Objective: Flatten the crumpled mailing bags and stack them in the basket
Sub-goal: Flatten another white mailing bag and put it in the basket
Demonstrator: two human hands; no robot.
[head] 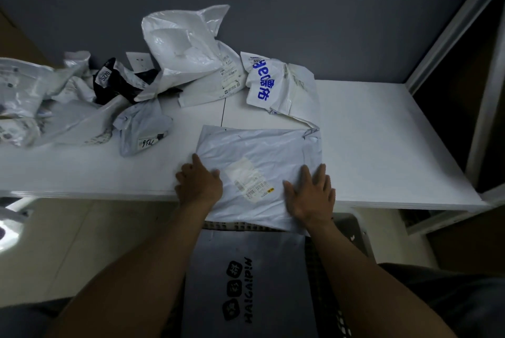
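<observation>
A pale grey mailing bag [257, 151] with a shipping label lies flat at the white table's front edge, its near end hanging over the edge. My left hand [198, 181] grips its left edge with curled fingers. My right hand [311, 195] presses flat on its right part, fingers straight. Below the table edge stands the basket [352, 231], with a grey bag printed with black letters [246, 283] lying flat in it. Several crumpled bags sit behind: a white one with blue print [276, 83], a large white one [185, 47], a small grey one [142, 127].
A heap of crumpled white and black bags [54, 97] fills the table's left side. The white table [382, 146] runs to a metal frame [486, 91] on the right. A grey wall stands behind. Pale floor shows lower left.
</observation>
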